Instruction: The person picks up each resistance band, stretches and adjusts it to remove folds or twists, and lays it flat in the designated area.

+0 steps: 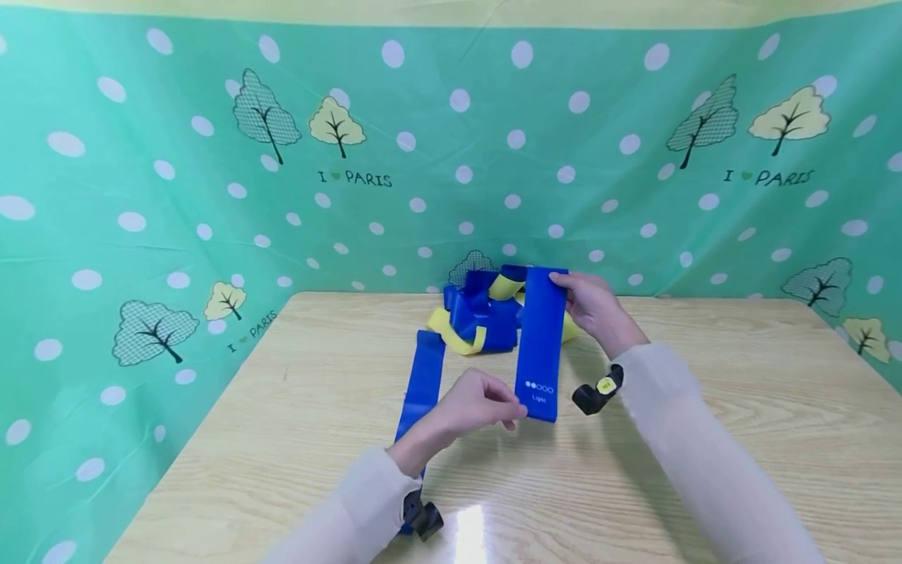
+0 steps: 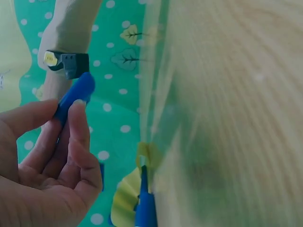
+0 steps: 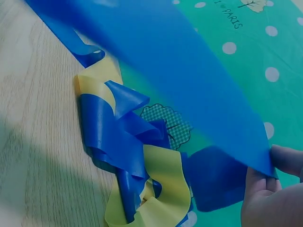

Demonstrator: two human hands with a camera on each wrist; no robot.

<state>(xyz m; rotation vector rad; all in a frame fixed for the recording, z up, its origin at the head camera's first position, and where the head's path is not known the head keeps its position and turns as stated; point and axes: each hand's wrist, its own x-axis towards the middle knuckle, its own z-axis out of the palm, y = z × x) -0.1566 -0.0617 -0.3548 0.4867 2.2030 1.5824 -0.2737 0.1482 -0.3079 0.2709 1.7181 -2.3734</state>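
Observation:
Upright above the table hangs a blue resistance band [image 1: 540, 345], marked "Light" near its lower end. My right hand [image 1: 595, 309] pinches its upper right edge between thumb and fingers. At the lower left corner, my left hand [image 1: 475, 403] pinches the band; the left wrist view shows thumb and finger meeting on the blue band [image 2: 75, 97]. Behind it lies a loose heap of blue and yellow bands [image 1: 486, 317], also seen as curled bands [image 3: 111, 127] in the right wrist view. A flat blue strip [image 1: 423, 372] runs under my left forearm, which hides part of it.
The wooden table [image 1: 740, 407] ends at a green dotted cloth [image 1: 599, 172] hanging along its back and left. Each wrist carries a small black camera, such as the right wrist's camera [image 1: 595, 395].

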